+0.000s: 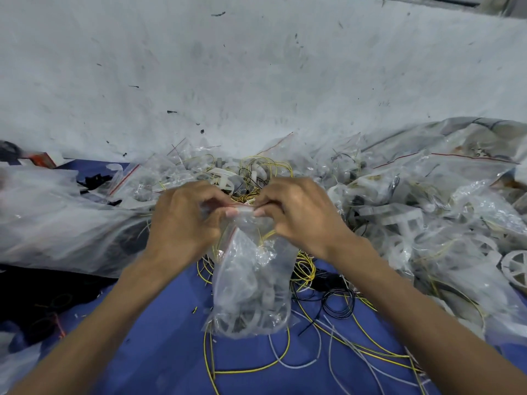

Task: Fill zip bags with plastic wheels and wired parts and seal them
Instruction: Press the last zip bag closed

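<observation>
Head view
- Zip bag: hangs upright between both hands above the blue desk; plastic wheels fill its lower half.
- Left hand: fingers and thumb pinch the left end of the bag's red-lined zip strip.
- Right hand: pinches the strip's right end, almost touching the left hand.
- Yellow wire: runs high inside the bag, just under the strip.
- Risk, wire: it may get caught in the strip, leaving the seal gapped.
- Risk, weight: the wheels pull downward, so a half-pressed strip could reopen.
- Risk, tangle: loose wires behind the bag could snag it.
</observation>
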Demonstrator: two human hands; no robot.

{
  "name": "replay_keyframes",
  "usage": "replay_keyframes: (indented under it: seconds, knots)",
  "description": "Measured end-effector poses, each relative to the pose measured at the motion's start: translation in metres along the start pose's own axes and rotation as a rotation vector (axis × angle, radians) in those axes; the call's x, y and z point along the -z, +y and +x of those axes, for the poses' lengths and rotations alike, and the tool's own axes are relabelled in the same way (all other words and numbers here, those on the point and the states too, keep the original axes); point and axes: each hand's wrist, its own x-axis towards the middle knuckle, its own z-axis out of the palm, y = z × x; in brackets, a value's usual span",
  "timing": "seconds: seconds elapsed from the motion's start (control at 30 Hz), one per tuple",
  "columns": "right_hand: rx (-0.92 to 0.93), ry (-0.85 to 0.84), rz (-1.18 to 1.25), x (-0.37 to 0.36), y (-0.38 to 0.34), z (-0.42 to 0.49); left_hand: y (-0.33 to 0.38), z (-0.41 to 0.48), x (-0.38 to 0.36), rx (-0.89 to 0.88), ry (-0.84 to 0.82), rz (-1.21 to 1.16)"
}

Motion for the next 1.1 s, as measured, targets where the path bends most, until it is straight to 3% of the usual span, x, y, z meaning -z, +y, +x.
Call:
replay_keyframes:
  seconds: [0.1,0.23,0.5,0.67,0.73,0.87,1.1]
  knots:
    - [0.004,0.041,-0.041,-0.006,-0.013,-0.003,0.005,-0.001,-0.003,-0.001,0.001,0.023]
    - [-0.062,-0.100,0.015,-0.002,0.003,-0.008,-0.003,0.000,0.005,0.057,-0.150,-0.005]
    - [-0.072,0.095,-0.069,0.003,0.008,-0.023,-0.003,-0.001,0.016,0.023,-0.193,0.181]
    - [-0.165,0.011,0.066,-0.001,0.019,-0.029,-0.011,-0.007,0.015,0.079,-0.227,0.115]
    - [-0.201,0.051,0.100,0.005,0.030,-0.033,-0.017,-0.009,0.021,0.094,-0.250,0.079]
    - [-0.167,0.138,0.070,0.014,0.036,-0.038,-0.023,-0.013,0.032,0.072,-0.235,0.096]
    - [-0.045,0.113,0.071,0.010,0.030,-0.044,-0.025,-0.021,0.033,0.052,-0.181,0.108]
